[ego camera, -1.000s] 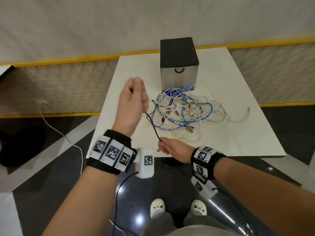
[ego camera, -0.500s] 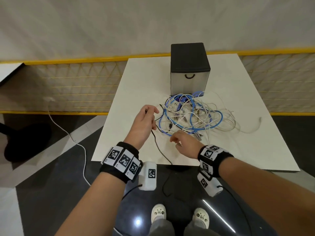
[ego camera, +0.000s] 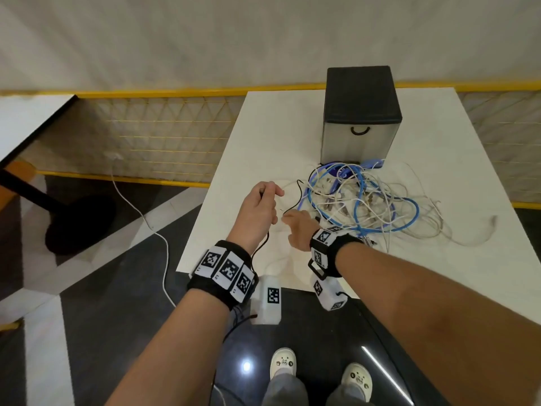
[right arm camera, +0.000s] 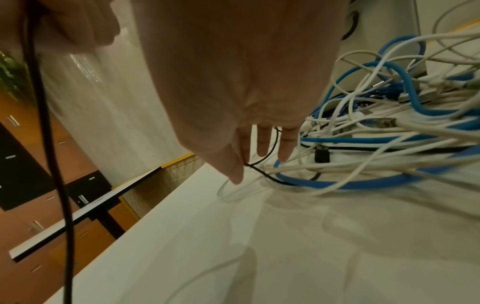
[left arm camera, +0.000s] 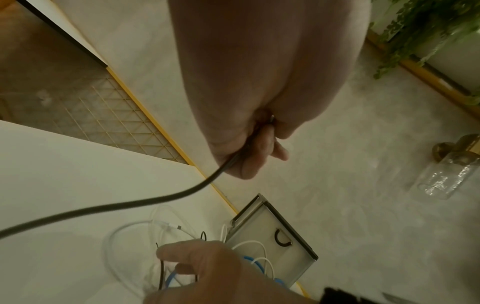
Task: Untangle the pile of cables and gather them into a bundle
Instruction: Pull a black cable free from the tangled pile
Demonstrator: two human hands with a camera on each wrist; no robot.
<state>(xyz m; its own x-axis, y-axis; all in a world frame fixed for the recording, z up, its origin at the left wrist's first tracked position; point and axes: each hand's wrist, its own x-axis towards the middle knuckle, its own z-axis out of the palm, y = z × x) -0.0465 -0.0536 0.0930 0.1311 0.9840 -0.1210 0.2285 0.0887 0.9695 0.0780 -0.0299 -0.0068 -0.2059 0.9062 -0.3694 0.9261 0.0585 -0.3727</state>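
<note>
Since a second ago the left hand is lowering to mid-frame, fingers curling tight around the black cable. Beside it, the right hand is reaching with fingers spread (holding nothing) into the cable pile, lying right of centre on the white table.

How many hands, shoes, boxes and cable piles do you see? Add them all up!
Hands: 2, the left hand gripping the black cable, and the right hand
Shoes: 2, the left shoe and the right shoe
Boxes: 1, the box
Cable piles: 1, the cable pile
Total: 6
</note>
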